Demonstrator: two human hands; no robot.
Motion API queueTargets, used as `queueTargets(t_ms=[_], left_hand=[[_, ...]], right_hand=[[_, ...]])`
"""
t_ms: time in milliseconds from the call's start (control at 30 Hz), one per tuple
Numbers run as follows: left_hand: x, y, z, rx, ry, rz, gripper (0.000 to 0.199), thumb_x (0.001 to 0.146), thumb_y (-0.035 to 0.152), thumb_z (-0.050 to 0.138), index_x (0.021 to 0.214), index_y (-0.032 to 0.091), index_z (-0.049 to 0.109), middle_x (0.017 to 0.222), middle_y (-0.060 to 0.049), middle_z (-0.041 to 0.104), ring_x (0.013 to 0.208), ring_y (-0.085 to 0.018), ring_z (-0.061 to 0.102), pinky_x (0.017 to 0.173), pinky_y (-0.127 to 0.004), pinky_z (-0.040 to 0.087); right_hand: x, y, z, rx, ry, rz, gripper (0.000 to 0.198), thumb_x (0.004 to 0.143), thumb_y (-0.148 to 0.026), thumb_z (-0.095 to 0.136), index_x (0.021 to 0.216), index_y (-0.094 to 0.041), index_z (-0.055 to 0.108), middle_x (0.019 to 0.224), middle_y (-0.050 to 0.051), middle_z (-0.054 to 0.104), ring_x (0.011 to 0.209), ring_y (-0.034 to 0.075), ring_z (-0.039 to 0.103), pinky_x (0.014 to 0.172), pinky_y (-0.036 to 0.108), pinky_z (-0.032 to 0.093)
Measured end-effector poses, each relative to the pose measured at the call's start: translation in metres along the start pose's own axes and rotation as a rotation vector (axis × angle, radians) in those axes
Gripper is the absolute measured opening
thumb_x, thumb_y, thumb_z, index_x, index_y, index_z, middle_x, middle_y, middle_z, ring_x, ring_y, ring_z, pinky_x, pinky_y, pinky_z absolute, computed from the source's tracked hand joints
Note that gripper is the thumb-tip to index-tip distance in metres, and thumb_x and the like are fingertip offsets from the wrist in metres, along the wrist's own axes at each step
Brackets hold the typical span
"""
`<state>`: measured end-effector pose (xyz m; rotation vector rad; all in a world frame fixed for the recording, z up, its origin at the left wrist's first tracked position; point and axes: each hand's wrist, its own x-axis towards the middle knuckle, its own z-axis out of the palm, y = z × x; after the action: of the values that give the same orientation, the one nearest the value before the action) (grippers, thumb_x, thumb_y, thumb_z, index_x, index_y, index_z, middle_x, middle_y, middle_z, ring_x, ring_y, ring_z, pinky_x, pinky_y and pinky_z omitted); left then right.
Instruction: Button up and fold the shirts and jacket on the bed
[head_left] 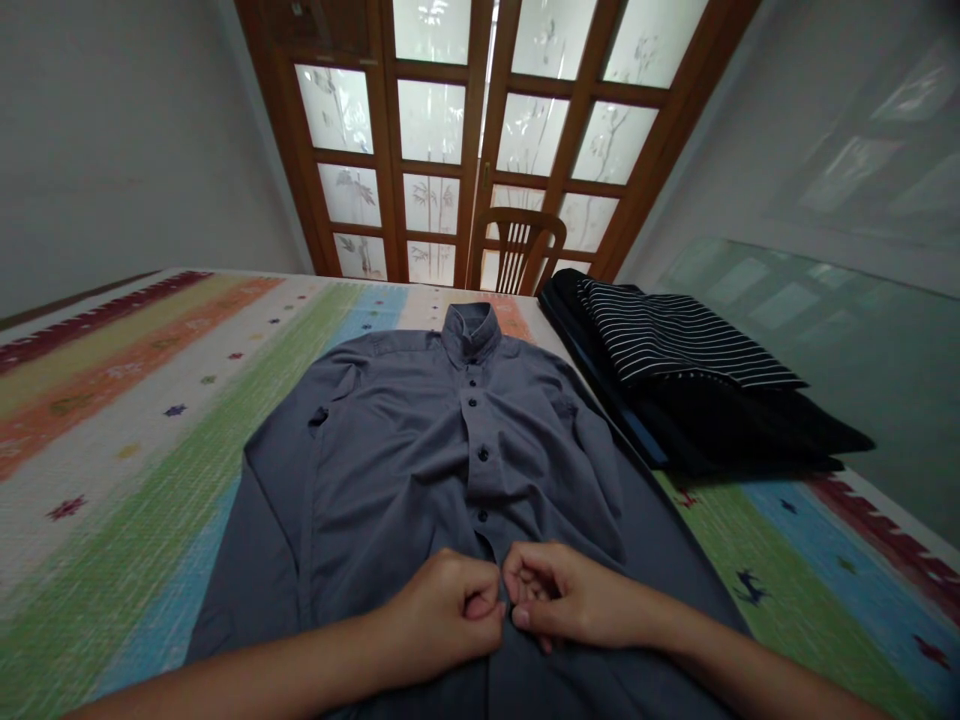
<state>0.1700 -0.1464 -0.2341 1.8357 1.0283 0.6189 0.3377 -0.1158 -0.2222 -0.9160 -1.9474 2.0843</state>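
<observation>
A grey long-sleeved button-up shirt (390, 450) lies face up, its collar toward the far side and its sleeves down along the sides. Dark buttons run down the front placket, and the upper ones look fastened. Low on that placket, my left hand (454, 610) is closed with its fingers curled in on the shirt's front edge. Close beside it on the right, my right hand (559, 595) pinches the facing edge, thumb against fingers. A small gap separates the two hands. Whatever button lies between the fingertips is hidden.
Under the shirt is a striped, multicoloured tablecloth (150, 480). A stack of dark folded clothes (720, 420), topped by a black-and-white striped garment (675, 335), sits at the right. Beyond the table stand a wooden chair (517, 235) and wood-framed glass doors (431, 120). Walls flank both sides.
</observation>
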Motion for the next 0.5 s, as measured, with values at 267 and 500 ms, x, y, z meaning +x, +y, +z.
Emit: queueTargets(t_ms=[267, 500], left_hand=[[0.0029, -0.0024, -0.0045, -0.165, -0.086, -0.125, 0.02, 0.057, 0.009, 0.042, 0.048, 0.018, 0.026, 0.045, 0.009, 0.028, 0.044, -0.004, 0.024, 0.04, -0.016, 0.02], [-0.0001, -0.0004, -0.0058, -0.045, -0.158, -0.082, 0.017, 0.055, 0.008, 0.04, 0.048, 0.018, 0.027, 0.048, 0.008, 0.031, 0.048, -0.006, 0.029, 0.045, -0.017, 0.023]], right_hand=[[0.0006, 0.0041, 0.0023, -0.001, 0.061, -0.029, 0.011, 0.07, -0.022, 0.052, 0.07, -0.015, 0.043, 0.046, -0.008, 0.043, 0.039, 0.003, 0.041, 0.037, 0.012, 0.03], [0.0012, 0.0064, 0.0092, -0.101, 0.162, -0.094, 0.016, 0.067, -0.027, 0.056, 0.069, -0.015, 0.045, 0.047, -0.008, 0.042, 0.039, 0.003, 0.04, 0.037, 0.013, 0.03]])
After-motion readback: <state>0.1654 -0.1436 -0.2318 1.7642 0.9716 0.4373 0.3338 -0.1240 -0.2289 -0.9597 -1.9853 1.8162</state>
